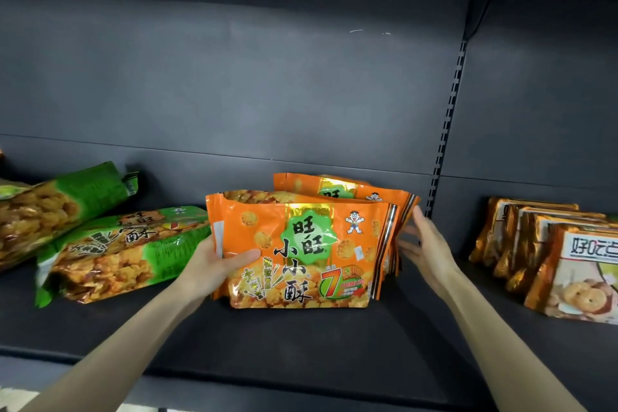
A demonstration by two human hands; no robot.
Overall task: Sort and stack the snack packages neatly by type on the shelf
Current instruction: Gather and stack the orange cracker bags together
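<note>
Your left grip (214,261) pinches the front orange bag (301,254) at its left edge, thumb across the face. The bag stands upright mid-way along the shelf (301,338), against more orange bags (337,189) behind. Your right grip (424,244) is spread, straight fingers touching their right edges. Left of them lie green bags (123,251); to the right stand biscuit packs (582,281).

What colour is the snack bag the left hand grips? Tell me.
The front bag is orange with a green badge; head view.
</note>
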